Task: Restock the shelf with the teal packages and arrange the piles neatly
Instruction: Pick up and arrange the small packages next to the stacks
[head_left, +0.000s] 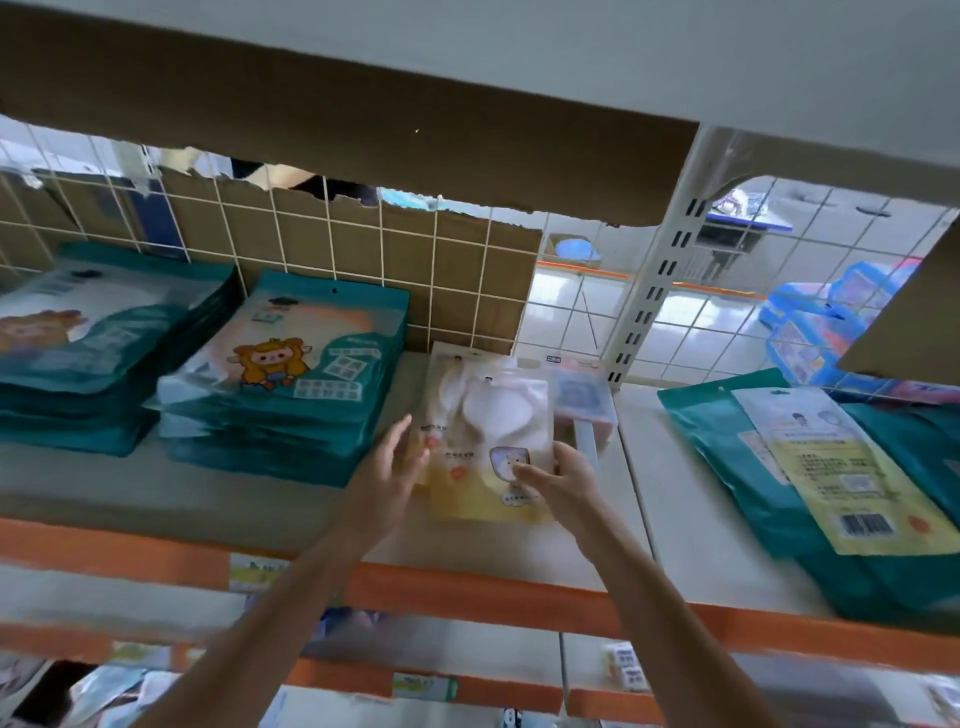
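Fingers (401, 432) of left hand (387, 467) straight, slightly spread, beside the pale yellow pack (485, 431); right hand (563, 480) pinching its right edge, thumb on top. Teal packages (283, 379) piled at left on the shelf (675, 493), others askew at right. Probably light, floppy, slick: grasp both side edges, support underneath

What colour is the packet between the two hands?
The packet is pale yellow and white, shown in the head view.
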